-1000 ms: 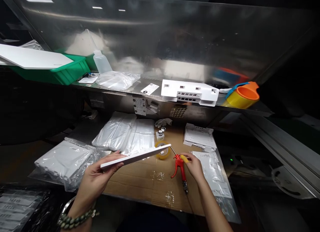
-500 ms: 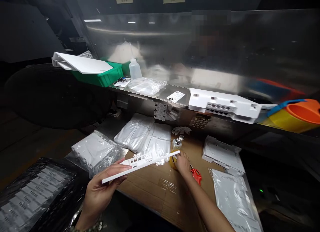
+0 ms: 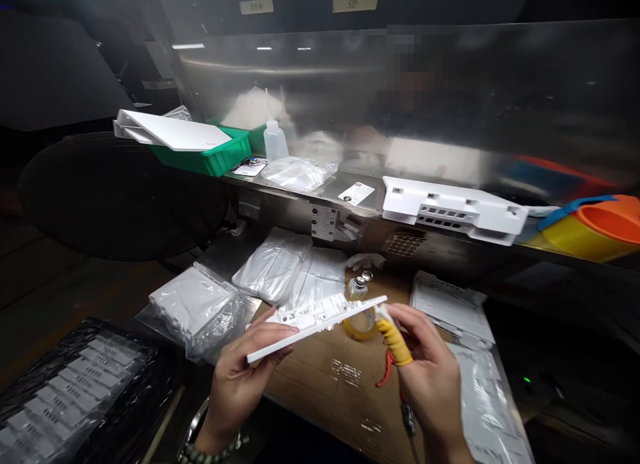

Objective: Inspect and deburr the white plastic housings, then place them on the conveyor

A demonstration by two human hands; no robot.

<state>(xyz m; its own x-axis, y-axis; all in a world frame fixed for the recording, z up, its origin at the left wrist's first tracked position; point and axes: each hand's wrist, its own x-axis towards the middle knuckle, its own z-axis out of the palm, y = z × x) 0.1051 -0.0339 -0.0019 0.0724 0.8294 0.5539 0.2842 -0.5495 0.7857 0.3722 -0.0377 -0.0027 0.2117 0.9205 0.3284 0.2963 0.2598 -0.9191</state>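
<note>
A thin white plastic part (image 3: 315, 321) is tilted above the cardboard-covered bench, pinched at its left end by my left hand (image 3: 245, 371). My right hand (image 3: 425, 364) is closed around a tool with a yellow wrapped handle (image 3: 395, 341); its pale tip is close to the right end of the white part, and whether they touch is unclear. A cable hangs below that hand. Behind the tool lies a yellow tape roll (image 3: 361, 327). Red scissor handles (image 3: 385, 371) show partly beside my right hand. A small bottle (image 3: 358, 287) stands behind the roll.
Bagged white parts (image 3: 193, 297) lie at the left, with plastic bags (image 3: 275, 264) behind. More white parts (image 3: 450, 304) are at the right. The shelf (image 3: 325, 192) holds a green bin (image 3: 215, 159), squeeze bottle (image 3: 275, 143), white housing (image 3: 450, 211) and yellow-orange container (image 3: 585, 234).
My right hand has come back toward me and now grips the yellow-handled tool. My left hand and the white part have moved right. The view has shifted slightly.
</note>
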